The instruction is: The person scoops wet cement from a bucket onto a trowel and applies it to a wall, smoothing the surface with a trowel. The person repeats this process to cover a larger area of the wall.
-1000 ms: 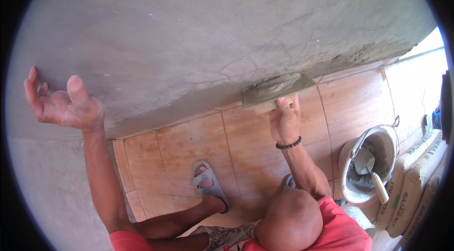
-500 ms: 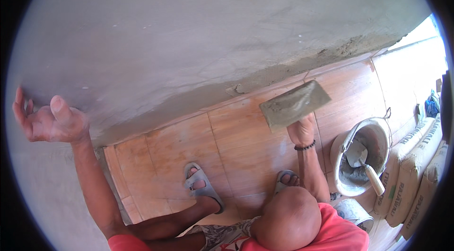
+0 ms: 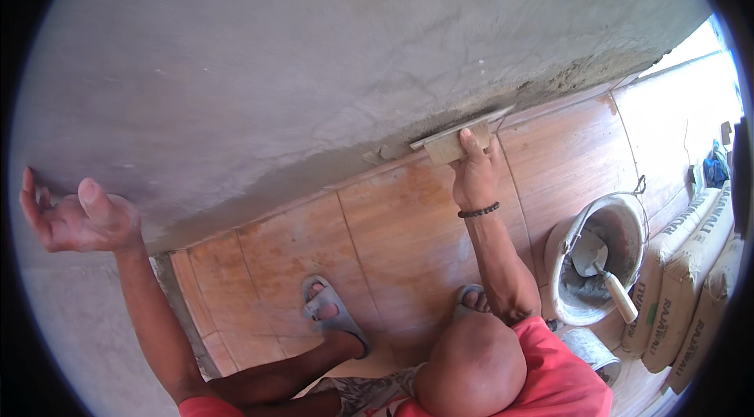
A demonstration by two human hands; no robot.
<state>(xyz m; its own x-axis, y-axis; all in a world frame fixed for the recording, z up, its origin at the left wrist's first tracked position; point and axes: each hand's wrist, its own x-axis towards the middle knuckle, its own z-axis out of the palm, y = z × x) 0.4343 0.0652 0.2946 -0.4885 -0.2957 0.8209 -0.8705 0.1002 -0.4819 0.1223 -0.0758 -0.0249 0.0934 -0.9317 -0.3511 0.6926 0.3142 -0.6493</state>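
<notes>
My right hand (image 3: 476,180) grips the handle of a plastering float (image 3: 446,148), whose flat face is turned to the lower part of the grey plastered wall (image 3: 314,48) and seems to touch it, just above the floor. Thumb and fingers wrap the handle; a dark bead bracelet circles that wrist. Darker, wet-looking mortar (image 3: 290,179) runs along the foot of the wall beside the float. At the far left, my left hand (image 3: 88,219) is raised by the wall, fingers apart and loosely bent, holding nothing. Whether its fingertips touch the wall I cannot tell.
To the right stands a bucket (image 3: 554,276) of grey mortar with a pointed trowel (image 3: 618,295) in it. Stacked sacks (image 3: 675,291) and a smaller pail (image 3: 587,350) are beside it. Brown tiles (image 3: 416,236) cover the floor under my sandalled feet.
The float, mortar-smeared face visible before, has moved left and tilted up against the wall's foot with my right hand. My left hand stays nearly in place.
</notes>
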